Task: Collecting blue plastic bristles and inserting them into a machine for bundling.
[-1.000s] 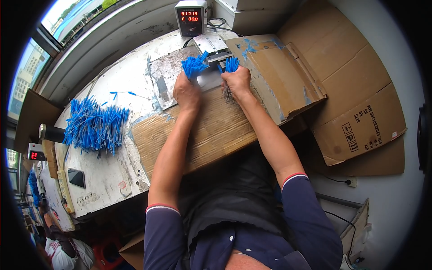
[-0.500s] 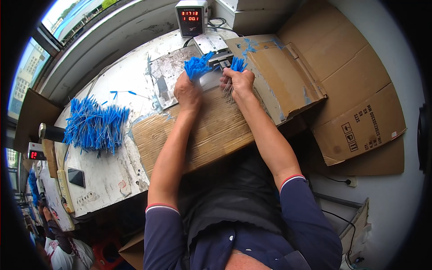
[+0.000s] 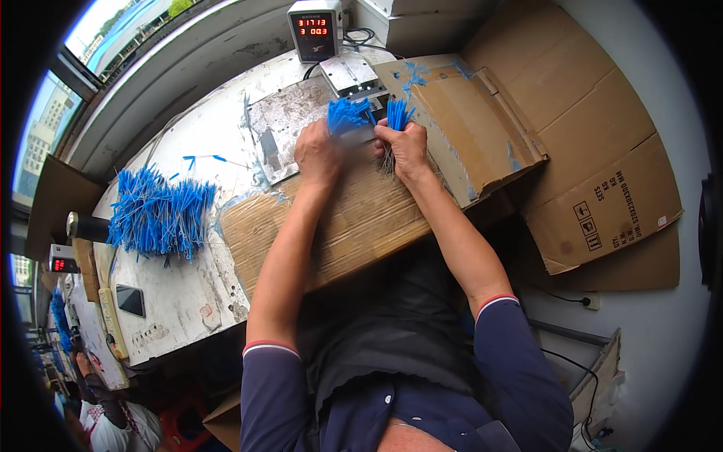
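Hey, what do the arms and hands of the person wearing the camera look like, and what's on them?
The left hand and right hand are ungloved, and both forearms are bare, with no watch visible. The left sleeve and right sleeve are short and dark navy, each edged with a narrow red and white band. Part of the left hand is blurred.

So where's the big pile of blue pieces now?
In the head view, the pile lies on the white table, left of the cardboard under the left forearm.
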Demonstrator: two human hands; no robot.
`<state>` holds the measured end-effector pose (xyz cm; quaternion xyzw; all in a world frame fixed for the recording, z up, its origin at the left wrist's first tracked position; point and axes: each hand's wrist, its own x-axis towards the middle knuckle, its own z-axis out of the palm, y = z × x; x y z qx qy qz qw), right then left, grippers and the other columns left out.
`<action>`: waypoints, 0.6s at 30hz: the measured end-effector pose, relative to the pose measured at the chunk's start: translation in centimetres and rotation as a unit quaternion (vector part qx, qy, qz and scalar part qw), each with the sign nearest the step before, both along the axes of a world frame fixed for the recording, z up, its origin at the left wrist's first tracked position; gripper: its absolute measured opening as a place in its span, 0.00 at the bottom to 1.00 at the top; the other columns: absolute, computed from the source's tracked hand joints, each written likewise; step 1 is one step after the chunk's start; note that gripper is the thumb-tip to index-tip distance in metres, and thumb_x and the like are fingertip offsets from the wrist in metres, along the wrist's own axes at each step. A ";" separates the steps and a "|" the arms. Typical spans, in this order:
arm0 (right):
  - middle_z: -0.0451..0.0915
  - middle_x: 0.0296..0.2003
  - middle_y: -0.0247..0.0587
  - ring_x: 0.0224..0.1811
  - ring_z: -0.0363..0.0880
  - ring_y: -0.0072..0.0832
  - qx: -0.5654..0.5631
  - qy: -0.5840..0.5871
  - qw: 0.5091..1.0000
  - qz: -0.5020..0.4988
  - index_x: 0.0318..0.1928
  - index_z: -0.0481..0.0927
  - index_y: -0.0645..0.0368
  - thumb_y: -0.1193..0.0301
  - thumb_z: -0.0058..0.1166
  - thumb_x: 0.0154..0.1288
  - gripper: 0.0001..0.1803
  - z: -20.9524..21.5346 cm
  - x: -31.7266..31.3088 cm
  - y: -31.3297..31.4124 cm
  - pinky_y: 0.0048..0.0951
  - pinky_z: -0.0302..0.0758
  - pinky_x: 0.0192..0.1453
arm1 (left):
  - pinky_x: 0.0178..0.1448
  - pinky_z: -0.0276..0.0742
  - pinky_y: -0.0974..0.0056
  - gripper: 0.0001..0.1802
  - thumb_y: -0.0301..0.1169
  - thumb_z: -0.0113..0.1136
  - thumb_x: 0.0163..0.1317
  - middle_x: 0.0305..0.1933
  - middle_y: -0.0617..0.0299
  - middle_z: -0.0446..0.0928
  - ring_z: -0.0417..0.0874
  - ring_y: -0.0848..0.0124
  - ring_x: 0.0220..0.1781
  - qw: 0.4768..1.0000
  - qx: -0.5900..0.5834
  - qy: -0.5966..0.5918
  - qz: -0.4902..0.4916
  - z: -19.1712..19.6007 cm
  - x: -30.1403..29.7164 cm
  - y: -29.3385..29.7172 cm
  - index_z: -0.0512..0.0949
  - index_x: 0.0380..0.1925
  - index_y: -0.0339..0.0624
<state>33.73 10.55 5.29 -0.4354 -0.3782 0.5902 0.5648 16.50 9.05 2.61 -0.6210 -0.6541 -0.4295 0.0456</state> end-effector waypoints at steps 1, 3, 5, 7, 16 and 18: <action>0.81 0.25 0.36 0.20 0.80 0.22 0.000 0.001 1.000 -0.001 0.36 0.82 0.62 0.78 0.66 0.60 0.06 0.0 0.2 -0.1 0.26 0.81 0.21 | 0.46 0.78 0.45 0.04 0.26 0.60 0.57 0.33 0.48 0.82 0.83 0.46 0.40 1.000 0.000 0.001 -0.001 0.0 0.1 0.0 0.79 0.33 0.42; 0.81 0.24 0.35 0.19 0.79 0.21 0.012 -0.027 1.000 0.009 0.35 0.81 0.62 0.79 0.65 0.59 0.05 -0.1 0.7 -0.2 0.24 0.78 0.19 | 0.48 0.77 0.46 0.04 0.26 0.60 0.57 0.34 0.50 0.81 0.83 0.48 0.42 1.000 0.012 0.018 -0.005 0.2 0.5 -0.2 0.78 0.33 0.41; 0.80 0.23 0.34 0.19 0.78 0.20 0.026 -0.039 0.999 0.013 0.34 0.81 0.62 0.79 0.65 0.59 0.05 -0.1 0.7 0.0 0.24 0.76 0.19 | 0.49 0.77 0.46 0.05 0.26 0.60 0.57 0.34 0.50 0.81 0.83 0.48 0.42 1.000 0.002 0.026 0.003 0.3 0.5 0.0 0.78 0.34 0.42; 0.80 0.22 0.34 0.18 0.77 0.20 0.040 -0.051 0.998 0.018 0.33 0.80 0.62 0.79 0.64 0.58 0.05 -0.2 0.6 -0.1 0.23 0.74 0.18 | 0.50 0.77 0.47 0.05 0.25 0.60 0.56 0.34 0.51 0.81 0.83 0.49 0.43 0.999 -0.009 0.033 0.010 0.1 0.4 0.1 0.78 0.34 0.42; 0.79 0.20 0.37 0.15 0.76 0.22 0.038 -0.144 0.988 -0.039 0.33 0.80 0.64 0.78 0.64 0.58 0.05 -0.4 -1.0 1.0 0.26 0.73 0.15 | 0.44 0.77 0.47 0.04 0.26 0.60 0.66 0.36 0.49 0.82 0.84 0.46 0.40 0.987 0.083 -0.136 0.028 0.6 0.0 -0.4 0.81 0.39 0.44; 0.78 0.22 0.34 0.19 0.77 0.20 0.013 -0.188 0.981 -0.037 0.35 0.79 0.62 0.78 0.64 0.59 0.07 -0.1 -1.3 1.3 0.24 0.74 0.18 | 0.44 0.77 0.48 0.07 0.24 0.61 0.64 0.37 0.48 0.83 0.84 0.46 0.41 0.987 0.074 -0.140 0.038 0.7 -0.1 -0.5 0.83 0.41 0.45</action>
